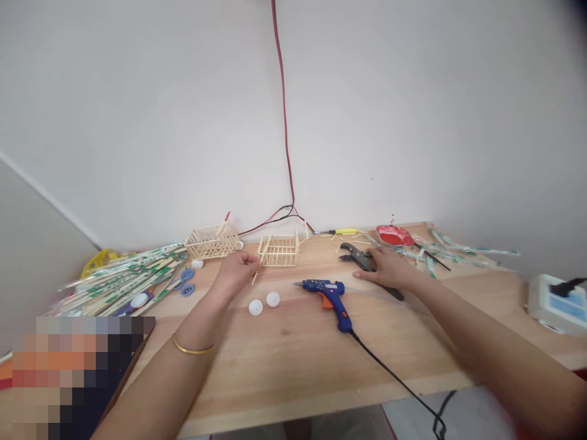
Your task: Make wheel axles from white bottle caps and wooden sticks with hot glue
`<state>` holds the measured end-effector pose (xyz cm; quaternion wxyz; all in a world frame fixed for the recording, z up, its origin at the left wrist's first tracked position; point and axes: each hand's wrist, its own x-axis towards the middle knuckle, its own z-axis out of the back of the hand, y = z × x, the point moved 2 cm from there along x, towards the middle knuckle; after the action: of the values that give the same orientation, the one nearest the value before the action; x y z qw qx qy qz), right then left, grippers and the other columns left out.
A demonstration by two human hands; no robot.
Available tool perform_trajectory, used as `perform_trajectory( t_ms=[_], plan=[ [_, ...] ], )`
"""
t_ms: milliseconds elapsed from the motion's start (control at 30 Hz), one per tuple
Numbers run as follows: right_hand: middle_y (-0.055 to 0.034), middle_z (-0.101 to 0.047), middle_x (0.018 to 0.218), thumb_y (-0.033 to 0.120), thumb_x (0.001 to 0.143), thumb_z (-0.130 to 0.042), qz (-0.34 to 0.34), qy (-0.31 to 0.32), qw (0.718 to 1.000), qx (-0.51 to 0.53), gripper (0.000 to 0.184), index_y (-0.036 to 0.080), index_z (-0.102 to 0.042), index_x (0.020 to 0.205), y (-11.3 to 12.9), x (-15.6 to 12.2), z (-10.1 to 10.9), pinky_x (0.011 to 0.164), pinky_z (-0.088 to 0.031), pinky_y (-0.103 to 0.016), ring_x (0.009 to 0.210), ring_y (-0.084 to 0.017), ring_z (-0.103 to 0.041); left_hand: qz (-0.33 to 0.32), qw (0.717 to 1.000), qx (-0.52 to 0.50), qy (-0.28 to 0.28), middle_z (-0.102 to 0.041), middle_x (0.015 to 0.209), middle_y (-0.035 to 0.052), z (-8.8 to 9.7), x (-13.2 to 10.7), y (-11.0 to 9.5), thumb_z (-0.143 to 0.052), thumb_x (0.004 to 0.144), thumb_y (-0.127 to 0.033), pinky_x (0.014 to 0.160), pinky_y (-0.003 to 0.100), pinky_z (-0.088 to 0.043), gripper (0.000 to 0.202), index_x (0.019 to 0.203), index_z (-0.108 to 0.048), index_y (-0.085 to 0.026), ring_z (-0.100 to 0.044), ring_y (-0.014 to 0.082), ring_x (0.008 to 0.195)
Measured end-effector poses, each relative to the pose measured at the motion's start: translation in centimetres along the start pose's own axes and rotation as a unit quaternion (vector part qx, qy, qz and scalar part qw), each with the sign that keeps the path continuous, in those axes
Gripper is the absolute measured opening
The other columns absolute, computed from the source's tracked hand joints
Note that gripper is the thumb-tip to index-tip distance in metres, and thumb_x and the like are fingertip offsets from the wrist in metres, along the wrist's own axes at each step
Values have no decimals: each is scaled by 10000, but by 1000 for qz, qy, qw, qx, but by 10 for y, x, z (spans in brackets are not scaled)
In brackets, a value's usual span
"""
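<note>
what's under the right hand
Under the right hand lie the pliers: their head and a handle end show, but the hand covers their middle and anything else beneath.

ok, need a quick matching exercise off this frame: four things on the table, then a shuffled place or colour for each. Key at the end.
Column 1
1. Glue gun
2. Pliers
3. Pair of white discs
4. Power strip

Column 2
A. Lying on the table, just left of the glue gun
B. At the far right edge of the picture
C. Blue and orange
D. Under the right hand

Pairs: 1-C, 2-D, 3-A, 4-B
</note>
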<state>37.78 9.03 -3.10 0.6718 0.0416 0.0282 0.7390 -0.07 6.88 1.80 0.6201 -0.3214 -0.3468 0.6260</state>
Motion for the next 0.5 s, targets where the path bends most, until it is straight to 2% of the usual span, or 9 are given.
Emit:
perform_trajectory(
  t_ms=[133, 267, 500],
  plan=[
    [-173, -575, 1110, 771, 643, -476, -9, -2, 1000, 4, 717, 175, -554, 1034, 1, -1, 1, 812, -398, -412, 1034, -350, -525, 29, 999, -24, -4, -527, 491, -41, -2, -3, 4, -562, 603, -267, 452, 208, -323, 144, 656, -629, -151, -429, 86, 432],
    [-181, -568, 1118, 774, 648, -464, -11, 7, 1000, 1, 711, 167, -559, 1006, 2, -2, 2, 808, -399, -409, 1043, -354, -520, 49, 998, -36, -4, -518, 485, -38, -3, -5, 8, -565, 607, -256, 438, 208, -326, 144, 670, -632, -145, -423, 85, 416],
    [-189, -567, 1129, 754, 653, -492, -16, -2, 1000, 20, 740, 162, -556, 1093, 3, -3, 2, 852, -385, -422, 1070, -353, -503, 43, 999, -30, -4, -506, 453, -43, -1, -8, 8, -568, 616, -246, 442, 203, -317, 139, 664, -645, -142, -428, 83, 408]
  ],
)
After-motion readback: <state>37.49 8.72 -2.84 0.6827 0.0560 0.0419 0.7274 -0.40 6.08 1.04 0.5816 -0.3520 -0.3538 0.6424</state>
